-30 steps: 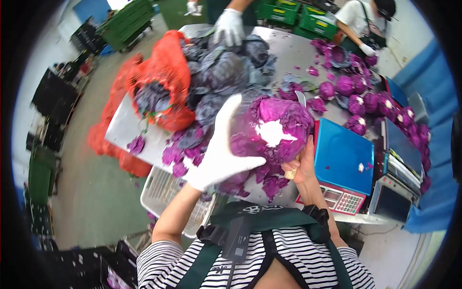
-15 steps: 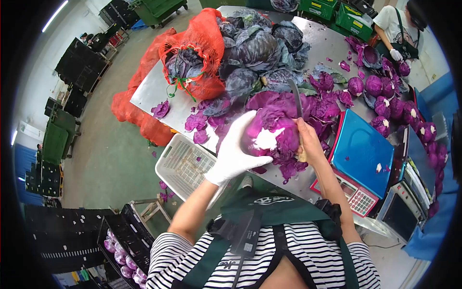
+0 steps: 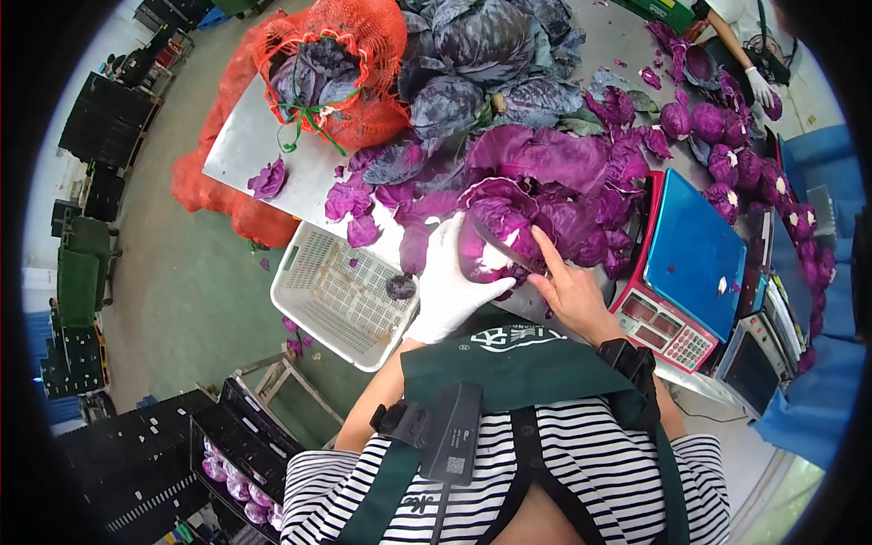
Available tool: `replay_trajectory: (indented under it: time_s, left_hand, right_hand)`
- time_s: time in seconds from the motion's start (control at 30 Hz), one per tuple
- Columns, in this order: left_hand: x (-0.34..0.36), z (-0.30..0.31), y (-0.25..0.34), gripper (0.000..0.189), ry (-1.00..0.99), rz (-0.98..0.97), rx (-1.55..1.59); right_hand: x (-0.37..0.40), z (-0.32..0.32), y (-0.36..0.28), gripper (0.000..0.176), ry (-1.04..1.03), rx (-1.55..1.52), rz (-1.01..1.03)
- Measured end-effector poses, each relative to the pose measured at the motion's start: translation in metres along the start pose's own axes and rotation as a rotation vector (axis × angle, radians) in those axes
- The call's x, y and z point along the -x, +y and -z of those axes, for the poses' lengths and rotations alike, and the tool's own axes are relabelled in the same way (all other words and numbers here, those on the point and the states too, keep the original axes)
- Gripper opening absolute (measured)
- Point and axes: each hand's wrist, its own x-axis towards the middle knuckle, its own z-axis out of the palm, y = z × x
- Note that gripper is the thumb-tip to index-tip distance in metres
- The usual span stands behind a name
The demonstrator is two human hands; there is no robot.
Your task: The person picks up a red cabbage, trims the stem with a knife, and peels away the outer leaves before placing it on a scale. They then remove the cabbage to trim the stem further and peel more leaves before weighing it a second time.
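Observation:
A purple cabbage (image 3: pixel 498 211) rests against the palm of my left hand (image 3: pixel 447 282), which wears a white glove and curls around its near left side. My bare right hand (image 3: pixel 570 289) is closed on a knife (image 3: pixel 509 245); its handle is mostly hidden by the fingers. The dark blade lies across the white cut part of the cabbage. Loose purple leaves (image 3: pixel 545 159) spread over the table just beyond both hands.
A white plastic basket (image 3: pixel 313 313) stands left of my hands. Right are a scale with a blue top (image 3: pixel 695 232) and trimmed cabbages (image 3: pixel 707 123). Untrimmed cabbages (image 3: pixel 481 41) and a red mesh sack (image 3: pixel 368 54) lie beyond. A co-worker's gloved hand (image 3: pixel 761 88) is at upper right.
The knife has swung from upright beside the cabbage to lying across its white cut part. My right hand has turned with it. A small dark piece now shows in the basket.

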Motion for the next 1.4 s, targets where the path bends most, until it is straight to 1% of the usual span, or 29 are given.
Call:
replay_trajectory:
  time_s: [0.07,0.17,0.33,0.4,0.47,0.53,0.6,0.63,0.77,0.83,0.87,0.93,0.97,1.0,1.03,1.07,1.1,1.13,1.17,1.2,1.23,1.27,1.3,1.33,1.4]
  left_hand:
    - [-0.002,0.001,0.002,0.104,-0.027,0.04,-0.025]
    - [-0.005,0.001,0.001,0.105,-0.048,0.027,-0.043]
    - [-0.004,-0.002,-0.002,0.106,-0.063,0.06,-0.038]
    - [-0.006,-0.002,-0.001,0.106,-0.101,0.043,-0.061]
    - [-0.006,-0.002,0.0,0.106,-0.105,0.045,-0.073]
    - [-0.007,-0.002,-0.002,0.107,-0.092,-0.001,-0.057]
    - [-0.008,-0.001,0.001,0.108,-0.105,0.007,-0.091]
    - [-0.009,-0.001,0.001,0.108,-0.11,0.017,-0.096]
    - [-0.009,-0.005,-0.001,0.108,-0.102,0.014,-0.084]
    - [-0.009,-0.004,0.003,0.108,-0.113,0.03,-0.111]
    - [-0.008,-0.004,0.005,0.108,-0.125,0.051,-0.139]
    - [-0.005,-0.008,0.005,0.109,-0.129,0.074,-0.106]
    - [-0.003,-0.01,0.003,0.108,-0.085,0.054,-0.12]
    - [-0.002,-0.012,0.002,0.108,-0.04,0.035,-0.131]
    - [-0.002,-0.009,0.003,0.108,-0.059,0.058,-0.112]
    - [0.0,-0.01,0.003,0.107,-0.06,0.025,-0.116]
    - [0.003,-0.01,0.002,0.106,-0.054,0.025,-0.092]
    - [0.005,-0.008,-0.001,0.106,-0.053,0.024,-0.073]
    - [0.005,-0.004,-0.004,0.106,-0.051,0.025,-0.078]
    - [0.002,0.002,-0.009,0.105,-0.107,0.102,0.133]
    - [-0.002,0.008,-0.007,0.103,-0.168,0.18,0.346]
    - [-0.008,0.015,-0.001,0.1,-0.203,0.285,0.414]
    - [-0.012,0.013,-0.004,0.099,-0.209,0.259,0.26]
    - [-0.014,0.011,-0.007,0.098,-0.212,0.23,0.105]
    - [-0.014,0.013,-0.007,0.097,-0.241,0.255,0.117]
  right_hand:
    - [0.0,0.002,-0.002,0.069,0.007,0.014,-0.001]
    - [0.0,0.002,-0.004,0.07,0.018,0.033,0.001]
    - [-0.006,-0.001,-0.007,0.071,0.02,0.121,0.013]
    - [-0.009,-0.002,-0.009,0.071,0.047,0.181,0.023]
    - [-0.011,-0.005,-0.009,0.07,0.064,0.187,0.025]
    - [-0.015,-0.005,-0.01,0.07,0.087,0.199,0.025]
    - [-0.018,-0.004,-0.014,0.069,0.023,0.214,-0.038]
    - [-0.02,-0.002,-0.017,0.066,0.017,0.223,-0.051]
    - [-0.026,-0.003,-0.019,0.061,0.034,0.256,-0.104]
    - [-0.025,-0.005,-0.01,0.057,0.088,0.234,-0.021]
    - [-0.026,-0.003,-0.006,0.057,0.09,0.234,-0.021]
    - [-0.033,0.004,0.005,0.055,0.084,0.355,0.151]
    - [-0.038,0.008,0.008,0.043,0.123,0.372,0.191]
    - [-0.038,0.004,0.007,0.043,0.125,0.372,0.191]
    - [-0.043,-0.001,0.007,0.037,0.223,-0.064,-0.018]
    - [-0.048,-0.006,0.011,0.032,0.307,-0.5,-0.222]
    - [-0.054,-0.004,0.021,0.035,0.29,-0.76,-0.384]
    - [-0.057,-0.003,0.029,0.038,0.296,-0.889,-0.445]
    - [-0.054,-0.002,0.033,0.038,0.24,-0.853,-0.376]
    - [-0.052,0.002,0.031,0.038,0.185,-0.815,-0.306]
    - [-0.051,0.005,0.018,0.037,0.166,-0.826,-0.278]
    - [-0.05,0.008,0.005,0.038,0.144,-0.837,-0.255]
    - [-0.052,0.012,0.004,0.041,0.101,-0.758,-0.257]
    - [-0.057,0.012,0.011,0.041,0.098,-0.76,-0.254]
    - [-0.063,0.008,0.027,0.047,0.336,0.165,-0.198]
